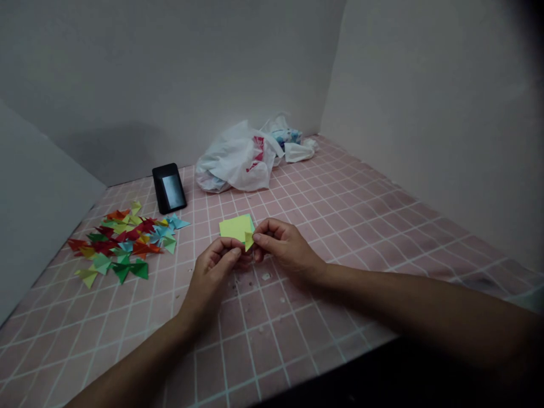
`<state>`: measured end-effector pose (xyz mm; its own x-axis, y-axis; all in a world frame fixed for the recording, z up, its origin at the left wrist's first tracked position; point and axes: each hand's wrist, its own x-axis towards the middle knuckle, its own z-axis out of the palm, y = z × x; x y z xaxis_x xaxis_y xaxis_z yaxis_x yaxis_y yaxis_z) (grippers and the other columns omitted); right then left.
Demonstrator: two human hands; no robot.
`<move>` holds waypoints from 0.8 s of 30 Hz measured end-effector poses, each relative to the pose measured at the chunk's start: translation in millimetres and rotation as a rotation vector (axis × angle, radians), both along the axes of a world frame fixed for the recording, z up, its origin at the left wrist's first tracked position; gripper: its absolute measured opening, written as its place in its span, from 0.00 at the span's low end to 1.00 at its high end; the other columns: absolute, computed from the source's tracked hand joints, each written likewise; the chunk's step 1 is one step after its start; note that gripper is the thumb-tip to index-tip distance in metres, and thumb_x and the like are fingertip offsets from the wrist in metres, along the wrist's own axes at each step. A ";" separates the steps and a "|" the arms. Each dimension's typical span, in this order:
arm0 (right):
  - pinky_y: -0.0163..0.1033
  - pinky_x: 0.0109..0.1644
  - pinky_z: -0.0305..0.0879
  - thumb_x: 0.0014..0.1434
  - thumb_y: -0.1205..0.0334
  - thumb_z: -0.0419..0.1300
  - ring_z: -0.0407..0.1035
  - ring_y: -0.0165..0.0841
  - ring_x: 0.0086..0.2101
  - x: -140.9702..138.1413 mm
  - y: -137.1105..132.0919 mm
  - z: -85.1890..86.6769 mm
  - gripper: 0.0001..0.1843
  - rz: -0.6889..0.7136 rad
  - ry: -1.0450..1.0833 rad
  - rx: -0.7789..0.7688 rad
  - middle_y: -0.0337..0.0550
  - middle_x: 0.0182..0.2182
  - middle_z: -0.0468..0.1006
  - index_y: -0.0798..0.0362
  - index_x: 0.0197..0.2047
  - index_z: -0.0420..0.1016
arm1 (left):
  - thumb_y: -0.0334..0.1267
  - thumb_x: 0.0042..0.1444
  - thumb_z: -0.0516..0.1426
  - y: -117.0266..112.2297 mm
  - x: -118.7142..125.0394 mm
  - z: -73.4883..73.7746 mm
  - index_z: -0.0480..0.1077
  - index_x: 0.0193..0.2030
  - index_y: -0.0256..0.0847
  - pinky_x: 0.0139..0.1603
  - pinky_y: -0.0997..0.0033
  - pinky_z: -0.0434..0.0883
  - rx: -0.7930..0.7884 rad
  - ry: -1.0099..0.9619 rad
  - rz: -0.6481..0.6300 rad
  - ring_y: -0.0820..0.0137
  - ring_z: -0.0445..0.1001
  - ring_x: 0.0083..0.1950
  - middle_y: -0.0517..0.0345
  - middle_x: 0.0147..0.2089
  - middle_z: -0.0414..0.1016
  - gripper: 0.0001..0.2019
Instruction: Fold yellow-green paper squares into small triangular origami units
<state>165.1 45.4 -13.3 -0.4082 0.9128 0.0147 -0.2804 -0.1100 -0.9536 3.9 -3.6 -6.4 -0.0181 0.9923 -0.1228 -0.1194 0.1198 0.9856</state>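
Observation:
A small folded piece of yellow paper (249,241) is pinched between the thumb and fingers of my right hand (285,247). My left hand (219,266) is close beside it, thumb and fingers pressed together near the paper's lower left; whether anything is between them is hidden. Just behind both hands lies a stack of square paper sheets (234,227), yellow on top with a light green edge at the right. Off to the left is a pile of folded paper pieces (123,235) in red, orange, yellow, green and blue.
A black phone (170,188) leans upright behind the pile. Crumpled white plastic bags (240,158) with red print lie at the back, beside a blue and white packet (288,136). Pale walls bound the table with its pink checked cloth (361,226) behind and at both sides.

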 end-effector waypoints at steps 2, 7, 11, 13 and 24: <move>0.35 0.34 0.64 0.58 0.61 0.64 0.68 0.26 0.24 -0.7 -0.5 -0.5 0.09 -0.003 0.018 -0.016 0.34 0.20 0.74 0.53 0.31 0.68 | 0.40 0.58 0.63 0.7 0.3 -1.5 0.72 0.39 0.40 0.42 0.69 0.74 -0.018 -0.028 -0.010 0.70 0.79 0.37 0.57 0.36 0.80 0.07; 0.35 0.33 0.64 0.57 0.62 0.63 0.67 0.26 0.24 -0.8 -1.2 2.1 0.08 0.004 -0.009 -0.009 0.34 0.21 0.73 0.53 0.30 0.68 | 0.39 0.54 0.65 0.7 2.6 -0.8 0.71 0.36 0.40 0.41 0.71 0.72 -0.023 0.008 0.017 0.70 0.78 0.37 0.57 0.35 0.79 0.09; 0.34 0.31 0.63 0.57 0.63 0.62 0.66 0.25 0.23 -0.8 -1.5 4.1 0.08 0.014 -0.073 0.038 0.33 0.21 0.71 0.53 0.29 0.67 | 0.40 0.54 0.65 -1.0 3.1 5.5 0.72 0.37 0.40 0.40 0.72 0.70 0.065 0.176 0.069 0.70 0.75 0.37 0.59 0.35 0.77 0.08; 0.34 0.29 0.62 0.56 0.63 0.62 0.66 0.25 0.23 -1.0 -2.4 4.3 0.08 0.020 -0.112 0.082 0.33 0.22 0.71 0.53 0.29 0.67 | 0.39 0.53 0.65 -1.4 3.0 7.9 0.73 0.36 0.40 0.39 0.72 0.70 0.120 0.245 0.091 0.70 0.74 0.37 0.60 0.35 0.76 0.08; 0.35 0.33 0.65 0.63 0.61 0.58 0.68 0.26 0.26 0.6 -5.9 1.2 0.07 0.103 -0.085 0.232 0.35 0.25 0.71 0.54 0.33 0.69 | 0.33 0.59 0.60 -3.3 -3.0 4.5 0.71 0.34 0.42 0.37 0.70 0.68 0.514 0.710 0.155 0.70 0.71 0.34 0.60 0.33 0.72 0.03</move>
<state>165.6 39.5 -12.2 -0.5073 0.8427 0.1803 -0.1967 0.0905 -0.9763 0.8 -6.9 -1.9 -0.0590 0.9018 0.4281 0.5617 -0.3245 0.7611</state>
